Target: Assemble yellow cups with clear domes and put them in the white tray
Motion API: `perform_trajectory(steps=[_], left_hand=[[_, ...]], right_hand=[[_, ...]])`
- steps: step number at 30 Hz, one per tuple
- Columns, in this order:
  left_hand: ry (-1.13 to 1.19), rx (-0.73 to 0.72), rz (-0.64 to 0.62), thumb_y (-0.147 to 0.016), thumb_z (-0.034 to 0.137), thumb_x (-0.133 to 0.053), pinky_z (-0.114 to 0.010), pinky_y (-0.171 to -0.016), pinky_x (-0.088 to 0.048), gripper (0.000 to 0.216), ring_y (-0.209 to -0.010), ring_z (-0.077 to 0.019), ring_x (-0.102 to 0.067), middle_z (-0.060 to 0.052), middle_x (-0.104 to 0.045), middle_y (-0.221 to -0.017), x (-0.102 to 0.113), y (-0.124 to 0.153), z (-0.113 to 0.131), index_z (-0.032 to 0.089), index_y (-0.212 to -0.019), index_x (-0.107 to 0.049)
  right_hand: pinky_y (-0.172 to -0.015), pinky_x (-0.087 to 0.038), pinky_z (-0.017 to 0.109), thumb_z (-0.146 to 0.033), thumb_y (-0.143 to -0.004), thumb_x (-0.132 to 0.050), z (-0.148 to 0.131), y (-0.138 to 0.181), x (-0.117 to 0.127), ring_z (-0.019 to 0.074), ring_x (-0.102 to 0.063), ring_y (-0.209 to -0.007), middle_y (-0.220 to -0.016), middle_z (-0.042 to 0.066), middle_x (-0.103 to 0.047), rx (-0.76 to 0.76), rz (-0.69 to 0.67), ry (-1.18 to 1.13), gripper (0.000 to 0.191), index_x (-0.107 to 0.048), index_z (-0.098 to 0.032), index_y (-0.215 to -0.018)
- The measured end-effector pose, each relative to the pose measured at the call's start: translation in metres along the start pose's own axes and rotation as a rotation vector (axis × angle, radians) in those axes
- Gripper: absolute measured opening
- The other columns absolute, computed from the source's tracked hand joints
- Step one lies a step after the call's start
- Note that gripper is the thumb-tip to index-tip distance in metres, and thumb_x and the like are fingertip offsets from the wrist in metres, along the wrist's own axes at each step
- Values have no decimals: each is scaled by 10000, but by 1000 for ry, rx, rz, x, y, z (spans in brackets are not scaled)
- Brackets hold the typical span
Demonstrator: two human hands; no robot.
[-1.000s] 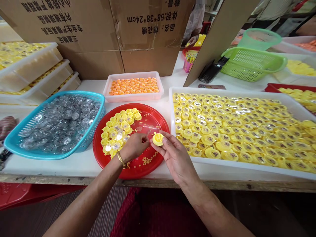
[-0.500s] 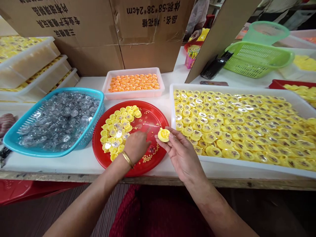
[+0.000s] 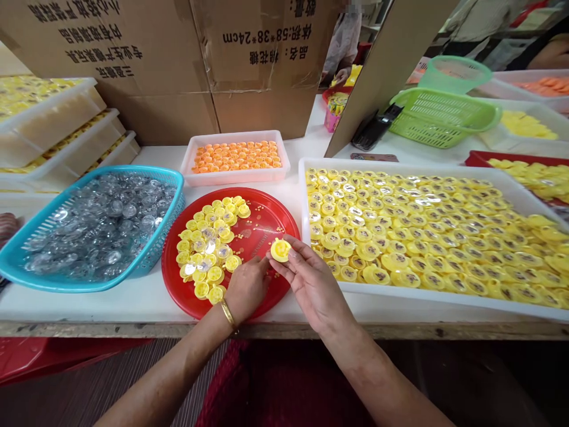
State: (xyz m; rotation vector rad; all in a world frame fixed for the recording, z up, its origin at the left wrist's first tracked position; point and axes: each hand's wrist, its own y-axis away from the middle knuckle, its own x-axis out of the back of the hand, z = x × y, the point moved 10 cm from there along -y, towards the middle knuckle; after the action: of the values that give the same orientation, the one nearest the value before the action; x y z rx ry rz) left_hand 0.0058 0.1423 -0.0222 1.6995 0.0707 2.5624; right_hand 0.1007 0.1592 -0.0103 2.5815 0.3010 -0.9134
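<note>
The right hand (image 3: 313,283) pinches a yellow piece (image 3: 280,250) by its edge, maybe so its top shows, by the red plate's (image 3: 288,214) three o'clock. The left hand (image 3: 247,289) curls; I can't tell if it holds anything.

Assembly workshop, white workbench (image 3: 133,305), trays (image 3: 53,127) of identical yellow pieces (image 3: 407,248), co-worker (image 3: 347,44) beyond cardboard (image 3: 262,112)

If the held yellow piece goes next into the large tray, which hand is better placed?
Probably the right hand: it holds the yellow piece and is nearer the large tray. The left hand is farther, over the red plate.
</note>
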Motion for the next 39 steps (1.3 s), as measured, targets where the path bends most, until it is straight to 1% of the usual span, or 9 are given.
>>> perform_trajectory(steps=[6,11,14,17,22,27,32,36,39], left_hand=[[660,221,180,-767,146,-590,-262,-631,-500,153,-659,-150,-637,-31,-693,-741,30,10,-45,162,-907,-650],[931,172,213,-780,241,-629,-245,-617,-504,135,-709,-139,-635,-34,-708,-812,52,23,-51,180,-878,-700],[957,137,204,-785,223,-631,-268,-713,-527,177,-804,-153,-656,-43,-714,-860,56,25,-45,188,-943,-704],[922,161,256,-769,197,-645,-272,-726,-524,225,-784,-148,-654,-30,-699,-831,58,26,-45,186,-993,-670],[784,127,328,-775,185,-650,-248,-666,-488,71,-706,-124,-611,-7,-658,-774,66,31,-45,179,-843,-632],[733,54,380,-800,163,-613,-267,-725,-479,33,-759,-133,-599,-19,-658,-805,75,36,-43,179,-793,-641],[1040,173,369,-753,199,-683,-233,-677,-477,57,-712,-111,-589,-4,-649,-775,66,39,-52,168,-779,-642],[1495,323,282,-728,271,-733,-183,-549,-455,174,-607,-78,-582,-3,-653,-758,41,39,-45,145,-810,-647],[1683,399,315,-696,288,-769,-162,-525,-458,224,-604,-80,-608,-1,-645,-734,26,41,-39,132,-803,-649]], right_hand=[[-989,-479,411,-298,-688,-824,4,-2,-2,210,-633,-973,-1020,35,-662,2,-20,-1,421,-670,-204,-1068],[-981,-487,400,-294,-689,-817,15,-1,-5,207,-598,-1032,-1079,31,-637,-23,-10,22,434,-667,-221,-1090],[-972,-489,380,-310,-701,-812,23,2,-13,207,-599,-1029,-1073,41,-641,-35,-41,18,387,-674,-210,-1048],[-975,-481,368,-317,-712,-808,28,5,-19,211,-596,-1036,-1056,48,-647,-44,-71,5,339,-677,-199,-1002],[-963,-485,344,-305,-711,-814,27,6,-19,199,-591,-1026,-1049,43,-647,-36,-67,2,333,-675,-195,-993],[-953,-490,336,-312,-711,-814,26,7,-16,195,-586,-1025,-1071,48,-643,-37,-47,15,360,-671,-198,-1021],[-945,-487,306,-306,-691,-831,27,5,-13,180,-577,-1031,-1053,28,-648,-27,-21,19,436,-657,-218,-1080],[-903,-496,269,-280,-662,-851,31,2,-14,166,-588,-983,-998,14,-649,-36,-9,-17,524,-642,-218,-1139],[-806,-519,246,-266,-640,-865,38,2,-16,145,-604,-853,-996,19,-643,-72,-17,-53,516,-652,-201,-1105]])
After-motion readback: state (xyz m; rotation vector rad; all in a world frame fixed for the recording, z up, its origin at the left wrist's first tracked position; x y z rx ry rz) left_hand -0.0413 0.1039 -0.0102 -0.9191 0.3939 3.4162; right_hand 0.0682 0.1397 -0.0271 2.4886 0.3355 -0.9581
